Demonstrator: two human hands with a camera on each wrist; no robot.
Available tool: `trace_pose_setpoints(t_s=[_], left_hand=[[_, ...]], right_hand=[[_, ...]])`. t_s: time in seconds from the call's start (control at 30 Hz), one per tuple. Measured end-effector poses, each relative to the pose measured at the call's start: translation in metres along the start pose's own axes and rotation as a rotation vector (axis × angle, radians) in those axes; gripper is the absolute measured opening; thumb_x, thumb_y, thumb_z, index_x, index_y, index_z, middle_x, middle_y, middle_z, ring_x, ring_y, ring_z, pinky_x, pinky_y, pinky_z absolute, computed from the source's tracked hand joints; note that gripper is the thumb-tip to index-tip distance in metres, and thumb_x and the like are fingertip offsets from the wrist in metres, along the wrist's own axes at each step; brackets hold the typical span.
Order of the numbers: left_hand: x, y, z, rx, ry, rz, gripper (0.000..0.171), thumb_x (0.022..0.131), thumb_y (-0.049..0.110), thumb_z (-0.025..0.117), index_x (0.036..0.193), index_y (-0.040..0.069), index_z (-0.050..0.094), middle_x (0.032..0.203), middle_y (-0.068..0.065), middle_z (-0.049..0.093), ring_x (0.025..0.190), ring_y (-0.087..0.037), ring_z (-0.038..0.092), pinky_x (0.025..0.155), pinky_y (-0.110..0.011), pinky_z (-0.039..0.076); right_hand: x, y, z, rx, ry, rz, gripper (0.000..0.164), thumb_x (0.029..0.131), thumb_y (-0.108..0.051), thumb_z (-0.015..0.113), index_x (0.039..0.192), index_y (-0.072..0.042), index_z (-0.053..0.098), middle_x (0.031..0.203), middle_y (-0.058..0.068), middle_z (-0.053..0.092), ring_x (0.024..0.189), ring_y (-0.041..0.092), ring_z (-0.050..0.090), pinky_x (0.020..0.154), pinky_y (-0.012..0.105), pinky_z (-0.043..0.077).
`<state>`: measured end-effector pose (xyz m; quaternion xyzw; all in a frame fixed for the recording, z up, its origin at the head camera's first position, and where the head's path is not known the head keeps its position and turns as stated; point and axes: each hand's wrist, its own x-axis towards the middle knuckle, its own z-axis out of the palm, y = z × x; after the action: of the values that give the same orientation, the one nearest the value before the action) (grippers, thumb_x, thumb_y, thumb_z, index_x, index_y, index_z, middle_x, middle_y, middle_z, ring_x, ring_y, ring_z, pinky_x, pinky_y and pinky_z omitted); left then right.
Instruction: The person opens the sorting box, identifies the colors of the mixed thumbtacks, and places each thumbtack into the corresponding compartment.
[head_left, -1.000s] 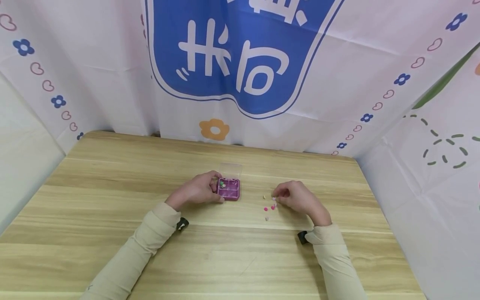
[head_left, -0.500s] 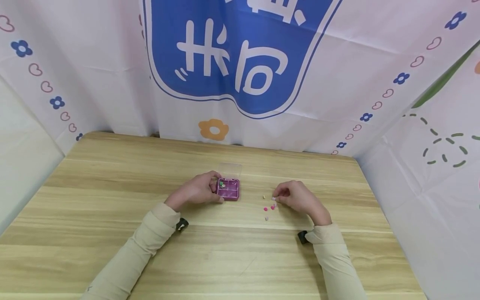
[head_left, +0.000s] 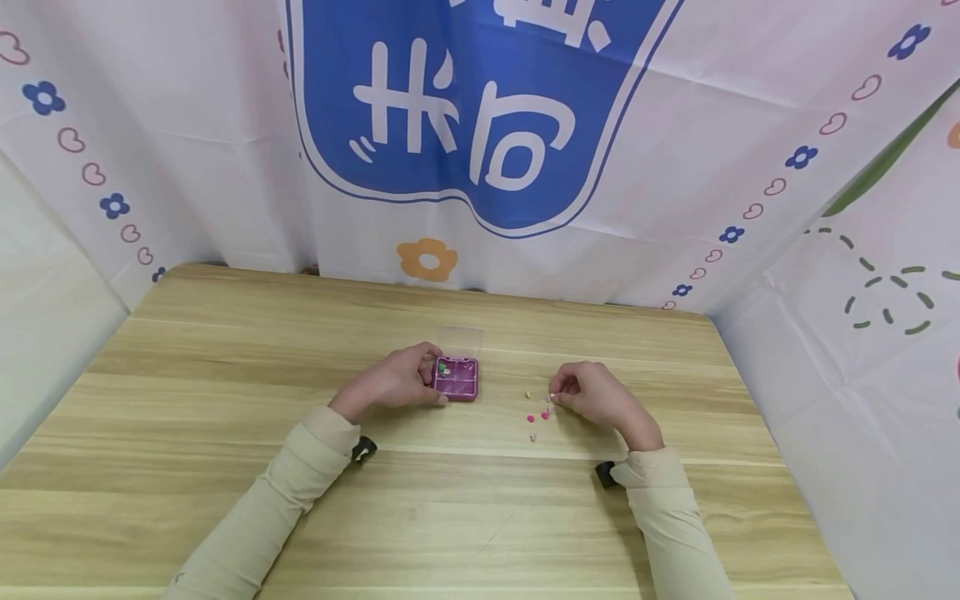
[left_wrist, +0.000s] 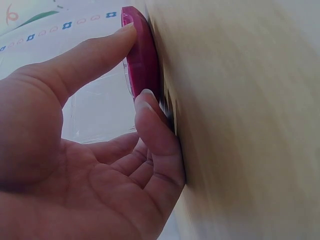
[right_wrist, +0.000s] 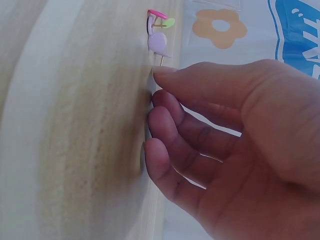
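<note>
Head view: a small square purple plastic box [head_left: 466,389] with four little rooms sits near the middle of the frame, on a pale wooden table [head_left: 420,517].
Clear lid: a see-through plastic lid [head_left: 461,340] is tipped back toward the top of the frame, so the rooms have no cover.
Upper-left room: a green bit [head_left: 442,367] and a whitish bit [head_left: 447,372] lie inside, too tiny to name for sure.
Left hand: the person's left hand [head_left: 393,383] holds the box by its left side, thumb at the lower-left corner and a finger at the upper-left one. That grip likely stops the box from sliding.
Loose tacks: right of the middle lie two bright pink thumbtacks [head_left: 531,418], a yellowish tack [head_left: 528,394] and a pale purple tack [head_left: 533,437]. They are near the other hand, so they look easy to reach.
Right hand: the person's right hand [head_left: 596,396] is narrow, with its thumb tip at a pale thumbtack [right_wrist: 161,60]. It seems to pinch it, though the spot is partly hidden. Such a tiny thing probably needs just fingertips.
</note>
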<state>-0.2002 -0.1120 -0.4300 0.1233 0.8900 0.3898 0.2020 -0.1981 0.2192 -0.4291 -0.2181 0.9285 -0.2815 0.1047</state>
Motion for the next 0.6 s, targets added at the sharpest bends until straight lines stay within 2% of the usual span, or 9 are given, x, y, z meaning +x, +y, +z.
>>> trace_pose_setpoints(t_s=[0.3, 0.6], left_hand=[[-0.0008, 0.0003, -0.0003, 0.006, -0.001, -0.006, 0.080, 0.069, 0.024, 0.084, 0.134, 0.006, 0.041, 0.091, -0.010, 0.057, 0.077, -0.023, 0.054, 0.068, -0.037, 0.048], [-0.0004, 0.0009, -0.0005, 0.018, -0.003, -0.011, 0.080, 0.068, 0.025, 0.084, 0.134, 0.008, 0.041, 0.092, -0.010, 0.058, 0.077, -0.022, 0.055, 0.069, -0.037, 0.049]], right_hand=[[0.0018, 0.0003, -0.0005, -0.019, 0.018, 0.024, 0.006, 0.082, -0.004, 0.068, 0.083, -0.007, 0.064, 0.077, 0.000, 0.063, 0.069, 0.014, 0.057, 0.064, 0.033, 0.052], [0.0017, -0.0033, -0.0035, -0.019, 0.068, -0.050, 0.008, 0.082, -0.001, 0.068, 0.085, -0.008, 0.066, 0.076, 0.001, 0.063, 0.070, 0.015, 0.056, 0.065, 0.036, 0.051]])
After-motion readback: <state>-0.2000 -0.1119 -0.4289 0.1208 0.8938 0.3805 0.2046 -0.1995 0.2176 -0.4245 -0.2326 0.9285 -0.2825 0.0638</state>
